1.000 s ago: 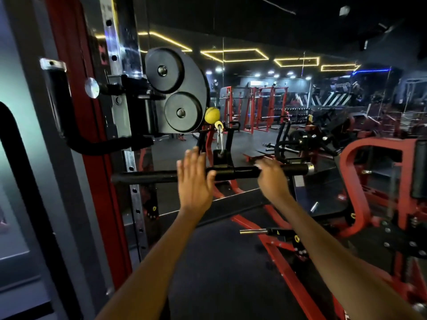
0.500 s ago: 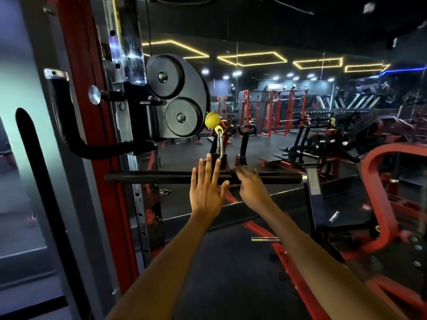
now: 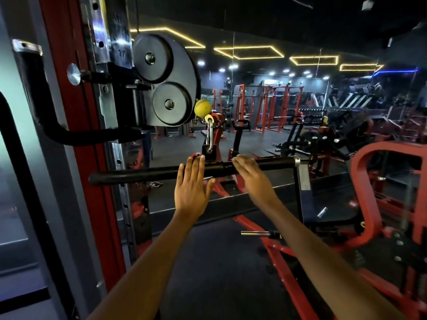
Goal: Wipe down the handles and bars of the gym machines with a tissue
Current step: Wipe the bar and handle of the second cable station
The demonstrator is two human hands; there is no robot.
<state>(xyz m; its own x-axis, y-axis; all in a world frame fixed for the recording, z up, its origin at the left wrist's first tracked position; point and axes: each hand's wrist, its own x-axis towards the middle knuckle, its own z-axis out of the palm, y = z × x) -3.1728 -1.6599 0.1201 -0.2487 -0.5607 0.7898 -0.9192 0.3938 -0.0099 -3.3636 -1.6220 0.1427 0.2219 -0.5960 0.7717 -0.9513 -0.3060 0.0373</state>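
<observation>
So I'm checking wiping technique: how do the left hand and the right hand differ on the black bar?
The left hand is upright with straight fingers laid against the black bar, just left of the carabiner mount; the right hand lies slanted over the bar's top, right of the mount. The left thumb sticks out below the bar; the right thumb is hidden. Both touch the bar; no tissue is visible in either.

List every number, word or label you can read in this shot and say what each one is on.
"17": stamped on the chrome adjustment rail of the cable column, above the pulley carriage.
A number just above it, near the rail's top: too blurred to read.
Faint digits lower on the rail, behind the black bar: too dark to read.
White label on the upright post at the bar's right end: no legible text.
Nothing else is readable.
</observation>
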